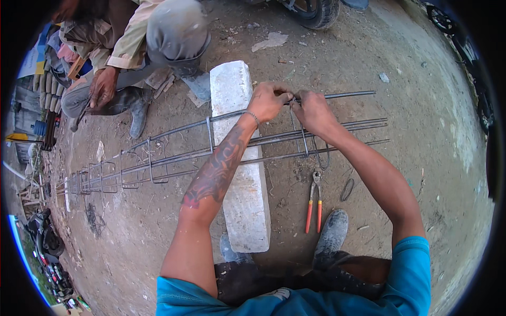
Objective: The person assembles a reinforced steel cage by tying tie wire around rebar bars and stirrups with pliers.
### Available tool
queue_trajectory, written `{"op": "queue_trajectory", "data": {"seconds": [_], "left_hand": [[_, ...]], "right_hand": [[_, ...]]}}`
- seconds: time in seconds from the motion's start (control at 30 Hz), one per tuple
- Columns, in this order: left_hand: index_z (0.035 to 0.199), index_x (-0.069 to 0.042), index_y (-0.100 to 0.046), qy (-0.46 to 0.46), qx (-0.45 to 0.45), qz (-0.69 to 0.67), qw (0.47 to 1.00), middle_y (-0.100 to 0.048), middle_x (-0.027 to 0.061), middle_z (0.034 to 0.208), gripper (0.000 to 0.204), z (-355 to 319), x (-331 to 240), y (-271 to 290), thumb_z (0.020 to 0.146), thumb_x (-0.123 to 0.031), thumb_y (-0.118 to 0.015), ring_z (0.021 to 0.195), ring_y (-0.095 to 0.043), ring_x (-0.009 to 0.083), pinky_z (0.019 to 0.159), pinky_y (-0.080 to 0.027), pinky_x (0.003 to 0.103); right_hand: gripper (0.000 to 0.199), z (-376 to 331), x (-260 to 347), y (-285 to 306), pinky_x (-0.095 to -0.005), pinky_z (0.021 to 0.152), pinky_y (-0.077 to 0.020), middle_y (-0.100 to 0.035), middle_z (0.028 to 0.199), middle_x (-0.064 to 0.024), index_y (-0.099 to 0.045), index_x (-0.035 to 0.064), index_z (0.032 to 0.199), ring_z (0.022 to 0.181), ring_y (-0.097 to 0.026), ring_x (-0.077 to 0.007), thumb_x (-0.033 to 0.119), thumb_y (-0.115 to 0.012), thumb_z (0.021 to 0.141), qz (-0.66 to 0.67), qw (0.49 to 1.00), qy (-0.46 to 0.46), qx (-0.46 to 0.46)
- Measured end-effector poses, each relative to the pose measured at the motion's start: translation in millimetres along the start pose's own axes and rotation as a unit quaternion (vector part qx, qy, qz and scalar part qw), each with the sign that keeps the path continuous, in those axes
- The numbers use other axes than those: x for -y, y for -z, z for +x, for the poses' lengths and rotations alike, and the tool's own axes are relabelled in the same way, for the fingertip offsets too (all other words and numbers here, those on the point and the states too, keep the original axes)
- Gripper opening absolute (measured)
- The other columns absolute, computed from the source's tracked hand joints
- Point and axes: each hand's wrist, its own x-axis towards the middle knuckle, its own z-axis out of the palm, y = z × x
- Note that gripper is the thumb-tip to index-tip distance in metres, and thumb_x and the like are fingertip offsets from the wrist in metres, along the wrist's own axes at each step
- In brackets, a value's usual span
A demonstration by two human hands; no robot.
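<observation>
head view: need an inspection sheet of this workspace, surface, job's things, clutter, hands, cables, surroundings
surface: bare, dusty ground
job's things: bars with stirrups, crossing over white block; pincers on ground
clutter: wire ring right of pincers; tangled wire at left
hands: left hand and right hand at top bar; grip details unclear
cables: nothing seen
surroundings: crouching person upper left; tyre at top
</observation>
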Motion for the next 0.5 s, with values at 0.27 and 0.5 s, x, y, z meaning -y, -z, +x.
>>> {"op": "queue_trajectory", "data": {"seconds": [0.27,0.5], "left_hand": [[0.095,0.004,-0.067,-0.073,-0.021,-0.027,0.997,-0.069,0.0106,0.086,0.019,-3.6,8.8,-4.2,0.081,-0.011,-0.068,0.077,-0.063,0.0140,0.071,-0.050,0.027],[0.093,0.003,-0.068,-0.031,-0.044,-0.012,0.998,-0.070,0.0113,0.086,0.020,-5.2,-0.7,-4.5,0.081,-0.012,-0.069,0.078,-0.064,0.0144,0.071,-0.051,0.027]], "right_hand": [[0.029,5.4,-9.8,38.9,-0.0419,0.075,-0.0510,-0.064,0.083,-0.0244,-0.055,-0.0072,0.104,0.078,-0.065,-0.0330,0.015,-0.057,0.086,0.092,0.988,-0.048,0.111],[0.022,-19.9,-33.4,49.3,-0.0300,0.074,-0.0506,-0.065,0.095,-0.0088,-0.060,-0.0026,0.104,0.081,-0.062,-0.0139,0.012,-0.057,0.089,0.268,0.935,0.124,0.198]]}}
